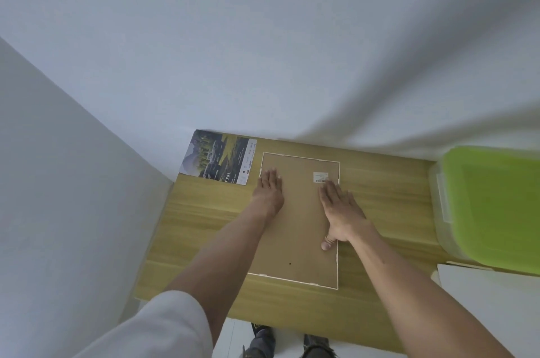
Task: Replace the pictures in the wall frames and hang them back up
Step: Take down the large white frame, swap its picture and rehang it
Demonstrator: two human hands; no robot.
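- Presently, the frame (298,220) is lying face down on the table (385,211), its brown backing board facing up and its long axis running away from the person toward the wall (263,50).
- The left hand (270,185) is resting flat on the board at the far left corner; its fingers (271,175) are lying straight and close together, pinching nothing.
- The right hand (340,208) is pressing flat along the right side of the board, fingers straight and slightly spread, tips just beside the label (320,177); the thumb is pointing back toward the person, near the right rail.
- Both hands are lying over the far half of the frame, so the far edge is nearest to the fingers; the near edge is sitting well behind the wrists.
- A print (219,157) is lying just beside the far left corner, nearer the left hand.
- In my judgement, the board is being pressed home or is about to be freed; which one cannot be told.
- A green-lidded box (493,205) is standing at the right of the table.
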